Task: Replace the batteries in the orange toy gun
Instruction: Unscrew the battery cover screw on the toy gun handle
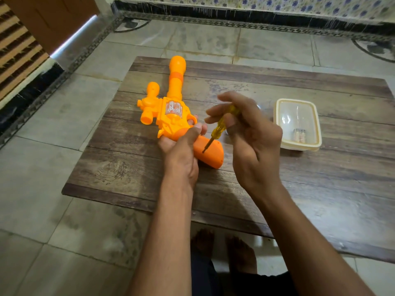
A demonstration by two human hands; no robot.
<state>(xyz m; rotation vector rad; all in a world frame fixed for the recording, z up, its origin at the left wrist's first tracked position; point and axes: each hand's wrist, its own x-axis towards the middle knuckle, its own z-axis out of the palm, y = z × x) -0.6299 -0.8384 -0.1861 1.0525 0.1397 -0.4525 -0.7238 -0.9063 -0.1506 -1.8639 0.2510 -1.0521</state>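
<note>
Grey floor tiles with a dark patterned border are seen around a low wooden board, and a wall of blue-flowered tiles runs along the top of the view. On the board, left of its middle, the orange toy gun is laid with its barrel pointing away from the person and its grip toward them. A silvery sticker is carried on the gun's side, but no writing on it can be read. The gun is held at the trigger area by the left hand, whose fingers are curled under the body with the thumb laid over the top. A yellow screwdriver with a see-through handle is pinched between the fingers and thumb of the right hand, and its tip is set against the darker orange grip. Near the right hand, a lidded clear plastic box is placed on the board, and two batteries are seen inside it; their labels are too small to be read
</note>
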